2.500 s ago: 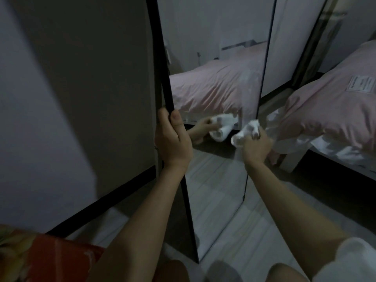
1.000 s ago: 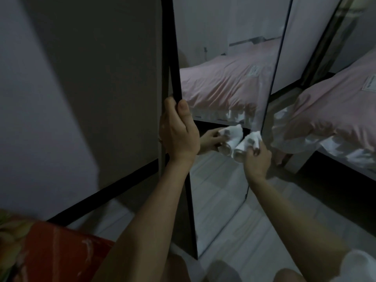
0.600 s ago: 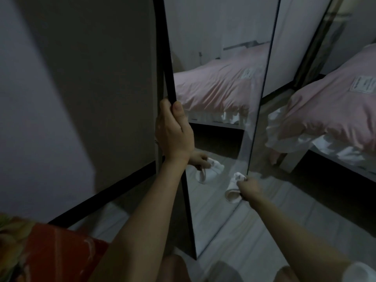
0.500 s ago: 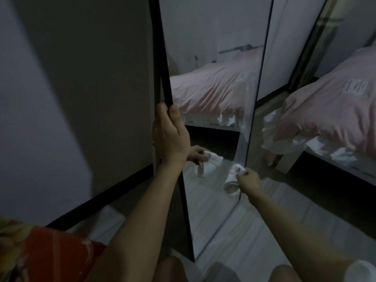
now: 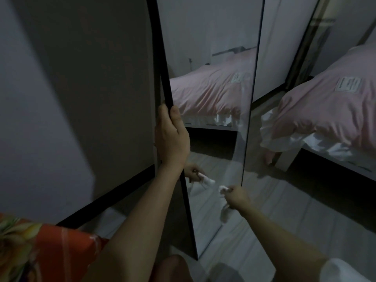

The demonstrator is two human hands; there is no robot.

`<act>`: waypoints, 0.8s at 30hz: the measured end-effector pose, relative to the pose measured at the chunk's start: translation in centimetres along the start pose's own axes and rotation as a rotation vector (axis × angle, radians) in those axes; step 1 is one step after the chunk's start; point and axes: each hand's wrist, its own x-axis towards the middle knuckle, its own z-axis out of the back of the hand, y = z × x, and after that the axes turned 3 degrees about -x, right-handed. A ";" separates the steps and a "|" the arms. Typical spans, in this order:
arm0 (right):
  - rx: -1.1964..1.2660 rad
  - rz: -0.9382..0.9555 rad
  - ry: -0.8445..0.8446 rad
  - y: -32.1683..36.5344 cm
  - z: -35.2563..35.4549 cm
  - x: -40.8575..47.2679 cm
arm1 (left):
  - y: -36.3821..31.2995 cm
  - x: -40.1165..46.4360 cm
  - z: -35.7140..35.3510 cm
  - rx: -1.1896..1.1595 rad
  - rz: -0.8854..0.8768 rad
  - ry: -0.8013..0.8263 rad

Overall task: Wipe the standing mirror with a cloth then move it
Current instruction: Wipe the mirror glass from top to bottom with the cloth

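1. You are in a bedroom of a home, dimly lit.
2. To your right stands a bed [image 5: 325, 110] under a rumpled pink duvet [image 5: 317, 102], white sheets [image 5: 329, 147] spilling below it.
3. In front of you a tall standing mirror [image 5: 213, 98] in a dark frame reflects that bed.
4. Plain pale walls [image 5: 40, 98] meet a dark skirting board [image 5: 114, 194] above a light plank floor [image 5: 295, 210].

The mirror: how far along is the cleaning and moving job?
Done: cannot tell; no clear difference shows on the glass. In hand: the right hand grips a white cloth low against the mirror, while the left hand grips its dark frame edge. Left: moving it; the base appears to stand on the floor.
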 end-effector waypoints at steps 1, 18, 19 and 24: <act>-0.006 0.000 -0.055 -0.2 0.2 -0.2 | 0.0 -0.2 0.1 -0.009 0.010 0.026; 0.019 -0.007 -0.194 0.3 1.3 2.9 | 3.1 -3.7 0.4 0.096 0.077 0.113; 0.019 -0.022 -0.255 0.1 1.3 2.9 | 3.2 -3.6 0.5 0.095 0.073 0.116; 0.163 0.209 -0.622 3.9 4.5 3.1 | 3.7 -3.3 0.6 0.102 0.064 0.105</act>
